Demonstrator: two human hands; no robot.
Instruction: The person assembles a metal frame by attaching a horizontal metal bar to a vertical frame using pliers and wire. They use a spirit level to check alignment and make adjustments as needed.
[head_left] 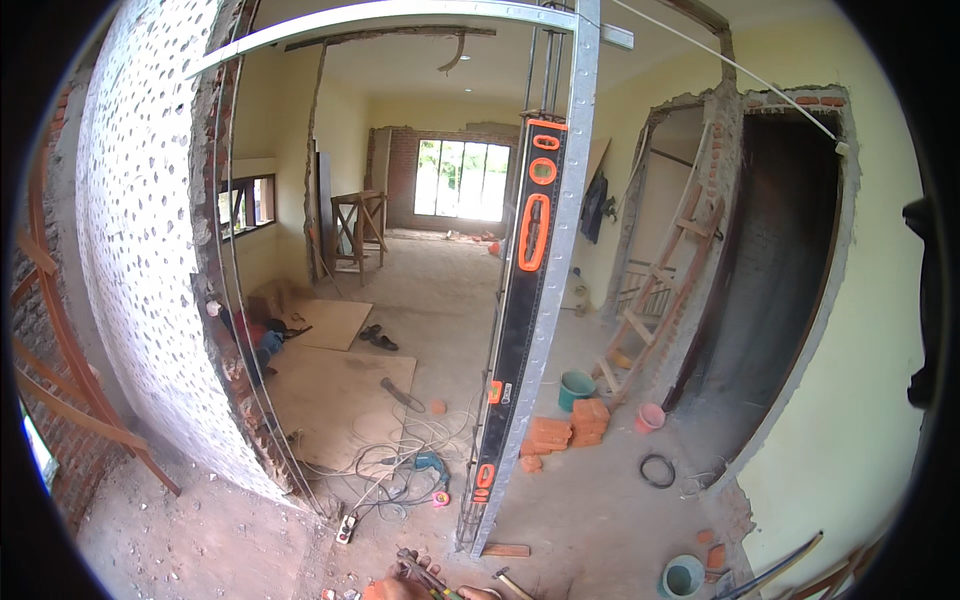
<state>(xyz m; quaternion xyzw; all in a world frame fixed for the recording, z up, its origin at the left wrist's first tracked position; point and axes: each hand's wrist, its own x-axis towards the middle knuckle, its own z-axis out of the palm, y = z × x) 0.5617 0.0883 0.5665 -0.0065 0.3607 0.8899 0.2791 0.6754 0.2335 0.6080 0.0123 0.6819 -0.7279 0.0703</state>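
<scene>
At the bottom edge a pair of pliers (428,577) shows, with a dark metal head and yellow-green on the handles. My right hand (479,594) is closed at the handle end, mostly cut off by the frame. Beside the tool's head is my left hand (398,588), its fingers bent; what they hold is unclear. A hammer (513,583) lies just right of my right hand. Ahead, a galvanized metal channel post (545,330) stands upright, and a long black spirit level (519,310) with orange trim rests along it. Thin steel bars (532,75) run behind the level.
A metal crossbar (400,15) spans overhead. Tangled cables (400,455), a blue-green power tool (430,465) and a power strip (346,528) lie on the floor. Orange bricks (550,433), green buckets (577,388) and a wooden ladder (655,290) stand right. A person (268,338) crouches left.
</scene>
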